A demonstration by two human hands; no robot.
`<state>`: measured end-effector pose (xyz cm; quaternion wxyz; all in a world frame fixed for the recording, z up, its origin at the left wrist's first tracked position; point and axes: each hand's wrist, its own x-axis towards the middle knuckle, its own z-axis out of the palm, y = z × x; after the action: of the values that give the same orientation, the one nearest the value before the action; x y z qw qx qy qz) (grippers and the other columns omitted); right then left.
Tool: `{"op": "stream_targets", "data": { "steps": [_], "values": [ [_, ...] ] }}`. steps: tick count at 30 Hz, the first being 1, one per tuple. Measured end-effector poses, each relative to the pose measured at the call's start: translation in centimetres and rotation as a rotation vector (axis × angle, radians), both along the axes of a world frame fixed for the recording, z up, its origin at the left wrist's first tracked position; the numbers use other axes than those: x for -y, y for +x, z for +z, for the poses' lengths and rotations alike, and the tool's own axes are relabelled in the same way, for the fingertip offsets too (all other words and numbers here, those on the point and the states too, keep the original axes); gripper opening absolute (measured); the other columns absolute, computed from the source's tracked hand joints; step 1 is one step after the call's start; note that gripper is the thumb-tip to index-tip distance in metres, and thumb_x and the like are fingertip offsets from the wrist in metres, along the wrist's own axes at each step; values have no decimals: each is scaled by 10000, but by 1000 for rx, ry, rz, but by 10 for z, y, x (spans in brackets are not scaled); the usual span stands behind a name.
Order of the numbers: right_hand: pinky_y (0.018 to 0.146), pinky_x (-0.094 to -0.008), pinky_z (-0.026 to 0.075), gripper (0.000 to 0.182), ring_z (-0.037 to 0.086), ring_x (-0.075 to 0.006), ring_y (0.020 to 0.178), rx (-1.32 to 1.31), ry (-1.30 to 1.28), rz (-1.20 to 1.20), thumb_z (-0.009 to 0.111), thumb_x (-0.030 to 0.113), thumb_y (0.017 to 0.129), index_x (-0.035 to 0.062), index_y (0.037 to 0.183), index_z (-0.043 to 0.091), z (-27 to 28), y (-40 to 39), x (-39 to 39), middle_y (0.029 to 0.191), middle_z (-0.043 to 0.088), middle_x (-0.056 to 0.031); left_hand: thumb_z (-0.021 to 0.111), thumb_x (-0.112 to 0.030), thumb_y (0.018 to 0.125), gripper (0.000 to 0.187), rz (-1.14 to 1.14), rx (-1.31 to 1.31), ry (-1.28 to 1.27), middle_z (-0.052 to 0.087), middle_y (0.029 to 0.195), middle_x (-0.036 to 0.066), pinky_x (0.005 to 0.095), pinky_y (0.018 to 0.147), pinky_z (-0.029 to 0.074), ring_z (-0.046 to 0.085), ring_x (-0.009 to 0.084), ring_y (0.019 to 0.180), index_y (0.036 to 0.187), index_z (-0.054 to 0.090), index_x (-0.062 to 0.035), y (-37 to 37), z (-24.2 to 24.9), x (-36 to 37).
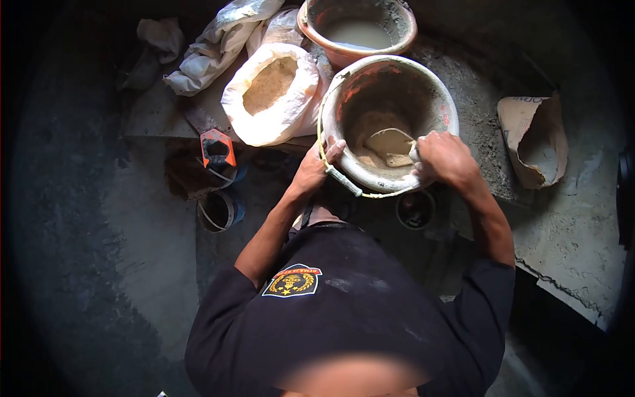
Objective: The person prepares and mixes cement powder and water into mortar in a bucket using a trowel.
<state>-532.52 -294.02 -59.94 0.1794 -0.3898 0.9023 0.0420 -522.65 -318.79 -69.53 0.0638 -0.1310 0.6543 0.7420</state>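
A cement-crusted bucket (442,83) stands tilted before me, with brown sandy material low inside it. My left hand (322,164) is at its left rim beside the wire handle, fingers bent against the wall. At the right rim my right hand (444,159) is closed round the handle end of a trowel (390,142), whose rounded blade lies in the material. The grip of the trowel is mostly hidden by my fingers.
An open white sack (251,126) of sandy material is left of the bucket. Behind stands another bucket (407,40) with greyish liquid. A torn paper bag (519,122) lies right, an orange-handled tool (228,153) left, and small pails (238,210) sit below.
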Motion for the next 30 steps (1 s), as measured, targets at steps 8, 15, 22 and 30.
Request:
{"op": "stream_targets", "data": {
  "steps": [8,15,22,30],
  "values": [
    [739,-455,498,242,638,-353,832,-64,-87,-106,713,211,721,15,830,623,-1,-14,-3,838,648,-194,588,-368,927,403,-47,-13,67,448,840,-55,204,633,362,402,42,732,1135,479,-40,1,-5,5],
    [727,-463,501,199,633,-366,791,-273,-282,-67,680,182,739,21,825,600,6,-16,-10,815,634,-200,594,-326,930,502,-122,-16,102,451,862,-57,199,638,362,399,37,736,1283,395,-29,-3,1,13],
    [690,-455,515,194,655,-355,790,-152,-55,-321,685,163,734,-1,822,629,39,-17,7,800,654,-196,650,-331,890,661,-210,-17,87,555,943,-3,246,749,439,507,87,845,1378,317,-36,-11,-13,27],
    [776,-446,508,302,648,-363,851,23,84,-513,725,245,749,-19,878,654,34,-10,17,841,650,-246,736,-439,775,1065,-362,16,-87,635,1133,176,311,994,382,580,184,1058,1460,81,47,-26,-9,48]
  ]
}}
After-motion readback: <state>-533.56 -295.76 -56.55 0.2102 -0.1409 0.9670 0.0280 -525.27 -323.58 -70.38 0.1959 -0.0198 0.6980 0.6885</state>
